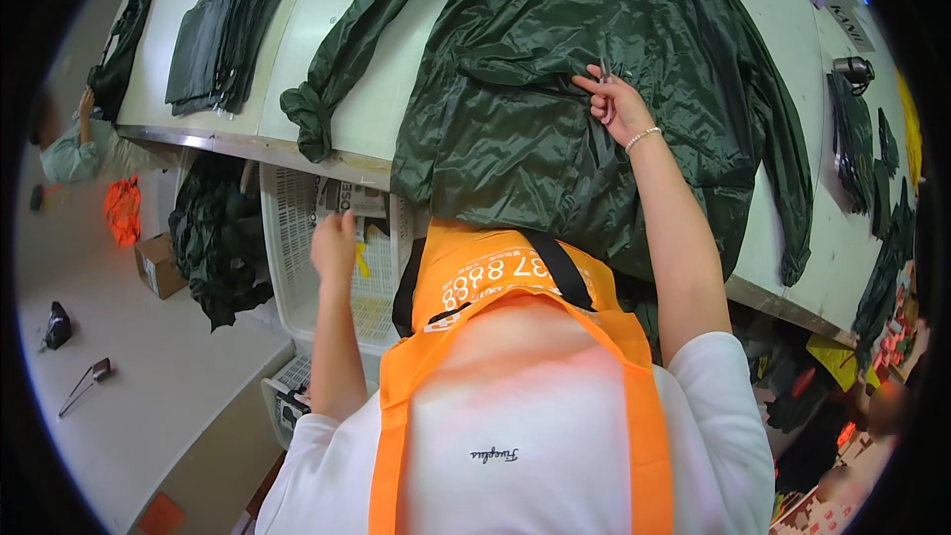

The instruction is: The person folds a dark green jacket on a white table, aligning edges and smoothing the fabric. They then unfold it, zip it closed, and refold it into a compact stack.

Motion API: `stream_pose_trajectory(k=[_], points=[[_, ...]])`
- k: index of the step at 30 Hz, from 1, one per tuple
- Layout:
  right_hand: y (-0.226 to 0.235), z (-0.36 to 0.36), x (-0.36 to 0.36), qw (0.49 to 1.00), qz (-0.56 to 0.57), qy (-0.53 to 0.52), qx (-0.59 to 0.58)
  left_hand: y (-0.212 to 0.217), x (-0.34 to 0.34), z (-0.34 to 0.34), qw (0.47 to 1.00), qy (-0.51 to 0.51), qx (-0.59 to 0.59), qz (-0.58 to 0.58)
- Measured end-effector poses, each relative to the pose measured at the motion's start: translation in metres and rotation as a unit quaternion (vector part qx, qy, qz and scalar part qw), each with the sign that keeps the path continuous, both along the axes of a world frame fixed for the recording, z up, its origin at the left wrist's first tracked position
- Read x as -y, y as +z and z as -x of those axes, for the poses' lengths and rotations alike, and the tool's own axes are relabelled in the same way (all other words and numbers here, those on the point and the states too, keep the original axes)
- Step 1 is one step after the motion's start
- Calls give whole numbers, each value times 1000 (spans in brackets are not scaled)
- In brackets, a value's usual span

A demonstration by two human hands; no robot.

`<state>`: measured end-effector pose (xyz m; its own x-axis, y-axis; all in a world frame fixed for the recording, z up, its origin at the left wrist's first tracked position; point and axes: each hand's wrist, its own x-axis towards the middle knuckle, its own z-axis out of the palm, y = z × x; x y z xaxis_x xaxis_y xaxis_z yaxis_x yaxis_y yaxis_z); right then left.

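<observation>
A dark green, shiny long-sleeved jacket lies spread and wrinkled over the white table, its lower edge hanging past the front. My right hand is above its middle, fingers curled around small metal thread snips, with the index finger stretched out along a fold in the fabric. My left hand is off the table, over a white plastic basket. Its fingers are drawn together; whether anything is between them is hidden. The jacket's left sleeve ends in a bunched cuff near the table's front edge.
A stack of folded dark green garments rests on the table at far left. More green cloth hangs beside the basket. A cardboard box stands on the floor. At right are dark garments and a metal container. Another person's sleeve shows far left.
</observation>
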<state>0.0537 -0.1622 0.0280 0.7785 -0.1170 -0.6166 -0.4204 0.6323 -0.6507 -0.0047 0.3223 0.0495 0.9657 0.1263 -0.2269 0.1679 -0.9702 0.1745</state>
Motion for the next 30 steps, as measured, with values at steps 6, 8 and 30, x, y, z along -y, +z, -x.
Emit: stream_pose_trajectory(k=[6, 8, 30], points=[[-7, 10, 3, 998, 8, -50, 33, 13, 136, -14, 937, -255, 132, 198], [11, 24, -8, 996, 63, -58, 39, 3, 149, -18, 936, -302, 110, 142], [-56, 148, 116, 729, 670, 26, -139, -15, 201, -157, 895, -262, 227, 281]])
